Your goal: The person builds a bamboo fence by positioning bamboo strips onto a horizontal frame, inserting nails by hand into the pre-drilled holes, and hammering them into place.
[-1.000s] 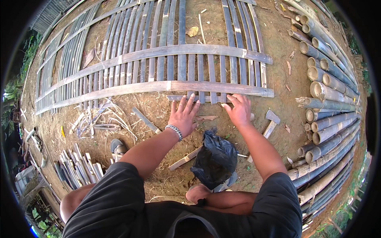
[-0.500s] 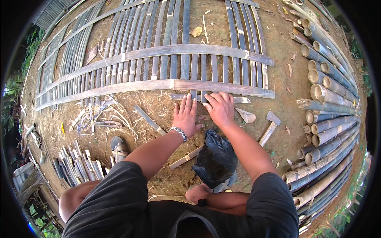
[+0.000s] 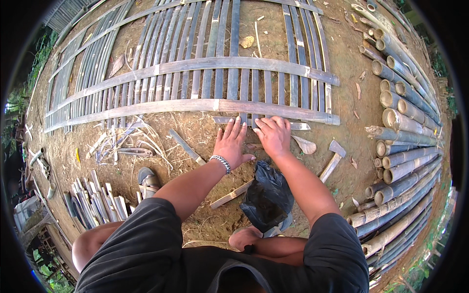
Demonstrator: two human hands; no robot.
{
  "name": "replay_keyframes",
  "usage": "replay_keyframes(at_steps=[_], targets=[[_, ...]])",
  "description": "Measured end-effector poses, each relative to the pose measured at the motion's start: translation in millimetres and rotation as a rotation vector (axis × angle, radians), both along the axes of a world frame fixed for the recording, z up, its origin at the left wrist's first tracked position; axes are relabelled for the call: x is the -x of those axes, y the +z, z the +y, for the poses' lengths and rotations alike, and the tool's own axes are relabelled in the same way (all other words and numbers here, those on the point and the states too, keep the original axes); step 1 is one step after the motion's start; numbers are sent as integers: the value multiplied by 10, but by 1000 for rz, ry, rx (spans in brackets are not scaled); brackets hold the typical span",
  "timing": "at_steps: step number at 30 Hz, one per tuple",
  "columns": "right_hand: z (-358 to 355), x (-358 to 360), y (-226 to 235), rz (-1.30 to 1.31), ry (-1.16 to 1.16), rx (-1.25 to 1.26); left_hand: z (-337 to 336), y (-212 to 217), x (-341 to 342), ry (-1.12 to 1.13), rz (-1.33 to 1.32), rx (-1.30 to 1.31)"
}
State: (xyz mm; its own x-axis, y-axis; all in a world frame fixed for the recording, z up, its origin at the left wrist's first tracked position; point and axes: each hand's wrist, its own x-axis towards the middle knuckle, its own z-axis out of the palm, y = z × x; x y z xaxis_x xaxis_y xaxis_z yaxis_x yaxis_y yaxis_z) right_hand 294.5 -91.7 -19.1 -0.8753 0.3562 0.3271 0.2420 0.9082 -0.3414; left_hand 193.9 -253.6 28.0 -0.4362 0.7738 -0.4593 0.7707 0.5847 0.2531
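Observation:
A flat panel of split bamboo slats (image 3: 195,73) lies on the dirt, crossed by two long rails; the near rail (image 3: 146,107) runs just beyond my hands. My left hand (image 3: 231,144), with a metal bracelet at the wrist, rests flat on the ground, fingers spread. Beside it my right hand (image 3: 273,136) is laid palm down, its fingers on a short bamboo strip (image 3: 299,126) that lies along the ground under the near rail. Neither hand grips anything.
A hammer (image 3: 333,158) lies right of my right arm, a black plastic bag (image 3: 267,196) between my arms, a long knife (image 3: 186,146) and a wood stick (image 3: 230,194) to the left. Round bamboo poles (image 3: 405,141) are stacked at right. Cut slats (image 3: 93,200) and a sandal (image 3: 146,179) lie at left.
My right hand has slid left along the near rail and now lies close beside my left hand. The left hand has stayed nearly in place.

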Motion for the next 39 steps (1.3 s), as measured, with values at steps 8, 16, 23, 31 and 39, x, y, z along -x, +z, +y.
replay_keyframes(at_steps=[8, 16, 23, 31, 39], targets=[[-9, -15, 6, -44, 14, -45, -5, 44, 35, -55, 5, 41], [63, -168, 339, -389, 132, 39, -256, -66, 234, 10, -89, -198], [631, -1400, 1006, -447, 5, 147, -942, -156, 659, 199, -256, -500], [-443, -1500, 1281, -584, 45, 1113, -967, -122, 409, -2, -457, -456], [-793, -1786, 314, -931, 315, 372, -678, -55, -251, -173, -647, -392]])
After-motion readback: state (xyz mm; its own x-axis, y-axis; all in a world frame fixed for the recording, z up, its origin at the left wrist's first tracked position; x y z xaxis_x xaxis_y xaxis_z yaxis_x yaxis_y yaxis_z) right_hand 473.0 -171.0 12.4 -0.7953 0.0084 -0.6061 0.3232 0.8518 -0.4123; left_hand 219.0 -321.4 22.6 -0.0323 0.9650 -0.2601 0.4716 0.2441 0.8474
